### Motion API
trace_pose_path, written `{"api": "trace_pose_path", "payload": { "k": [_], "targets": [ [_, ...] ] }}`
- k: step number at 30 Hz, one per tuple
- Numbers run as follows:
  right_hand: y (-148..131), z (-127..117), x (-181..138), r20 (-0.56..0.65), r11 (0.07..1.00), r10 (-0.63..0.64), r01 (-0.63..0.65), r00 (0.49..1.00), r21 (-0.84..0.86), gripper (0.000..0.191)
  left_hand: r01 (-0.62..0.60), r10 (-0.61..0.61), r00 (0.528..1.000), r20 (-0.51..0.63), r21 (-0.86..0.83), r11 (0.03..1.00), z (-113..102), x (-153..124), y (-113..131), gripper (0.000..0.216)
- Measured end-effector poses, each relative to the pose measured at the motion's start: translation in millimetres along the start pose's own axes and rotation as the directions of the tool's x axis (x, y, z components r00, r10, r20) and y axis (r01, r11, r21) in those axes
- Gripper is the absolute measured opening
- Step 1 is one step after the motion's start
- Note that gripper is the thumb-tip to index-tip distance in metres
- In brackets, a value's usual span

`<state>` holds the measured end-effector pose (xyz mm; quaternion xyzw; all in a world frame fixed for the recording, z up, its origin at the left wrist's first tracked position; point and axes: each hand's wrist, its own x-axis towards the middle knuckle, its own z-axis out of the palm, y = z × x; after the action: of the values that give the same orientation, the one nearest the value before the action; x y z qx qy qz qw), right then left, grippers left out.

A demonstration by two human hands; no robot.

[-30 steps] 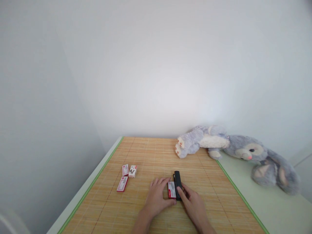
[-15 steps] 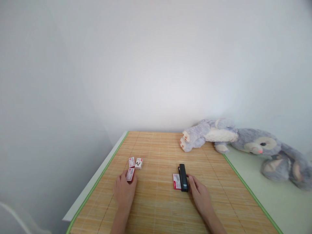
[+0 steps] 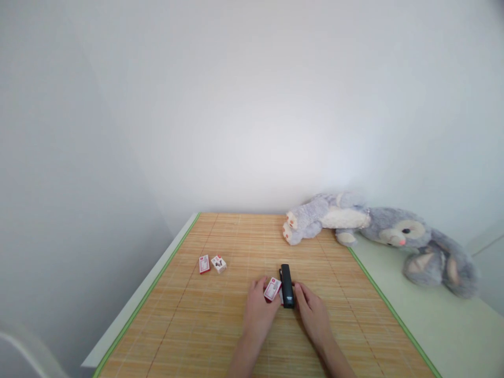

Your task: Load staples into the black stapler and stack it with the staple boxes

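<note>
Bamboo mat (image 3: 220, 325) covers most of the surface (image 3: 444, 315). Toward the near edge, left hand (image 3: 259, 313) grasps a red-and-white box (image 3: 273, 289), just left of the black stapler (image 3: 287, 286), whose long axis points toward the far edge. Right hand (image 3: 314, 315), grip loosely open, adjoins the stapler's right flank. Farther left: two small boxes (image 3: 204, 264).

Black stapler (image 3: 287, 286), red-white box (image 3: 273, 289), grey toy (image 3: 388, 224)

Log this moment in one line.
left hand: holds small box | right hand: beside black stapler | farther left: two boxes | back right: plush rabbit
</note>
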<state>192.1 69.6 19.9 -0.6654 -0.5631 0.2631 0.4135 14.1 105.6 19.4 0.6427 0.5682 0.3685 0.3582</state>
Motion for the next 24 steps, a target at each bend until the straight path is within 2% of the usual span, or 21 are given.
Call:
{"api": "trace_pose_path", "payload": {
  "k": [3,7,8,10,12,15,19,22,24],
  "targets": [
    [3,1,1,-0.005,1.000,-0.005,0.005,1.000,0.002,0.056,0.039,-0.035,0.995,0.096,-0.046,0.998,0,-5,-3,0.067],
    [4,1,2,0.012,1.000,-0.004,0.005,1.000,-0.020,0.053,0.077,-0.062,0.975,0.214,-0.059,0.995,-18,-10,-6,0.080],
    [4,1,2,0.019,1.000,-0.009,0.009,1.000,-0.020,0.052,0.045,-0.034,0.974,0.224,-0.041,0.998,-23,-9,-5,0.081],
    [3,0,2,0.028,1.000,-0.017,0.018,0.999,-0.019,0.051,-0.094,0.086,0.966,0.244,0.019,0.995,-33,-2,0,0.089],
    [2,0,2,0.031,0.999,-0.023,0.024,0.999,-0.024,0.051,-0.256,0.226,0.928,0.295,0.068,0.964,-39,9,5,0.098],
    [0,0,1,0.026,0.999,-0.034,0.035,0.999,-0.027,0.051,-0.354,0.305,0.871,0.384,0.062,0.933,-40,25,11,0.087],
    [-4,-1,0,0.017,0.999,-0.033,0.034,0.999,-0.020,0.050,-0.376,0.323,0.862,0.391,0.064,0.924,-32,33,18,0.063],
    [-6,-1,-1,0.001,1.000,-0.023,0.023,1.000,-0.017,0.050,-0.388,0.336,0.860,0.385,0.064,0.919,-30,32,17,0.074],
    [-6,-1,-1,-0.001,1.000,-0.019,0.019,1.000,-0.016,0.050,-0.386,0.343,0.884,0.318,0.083,0.919,-38,32,11,0.074]
  ]
}}
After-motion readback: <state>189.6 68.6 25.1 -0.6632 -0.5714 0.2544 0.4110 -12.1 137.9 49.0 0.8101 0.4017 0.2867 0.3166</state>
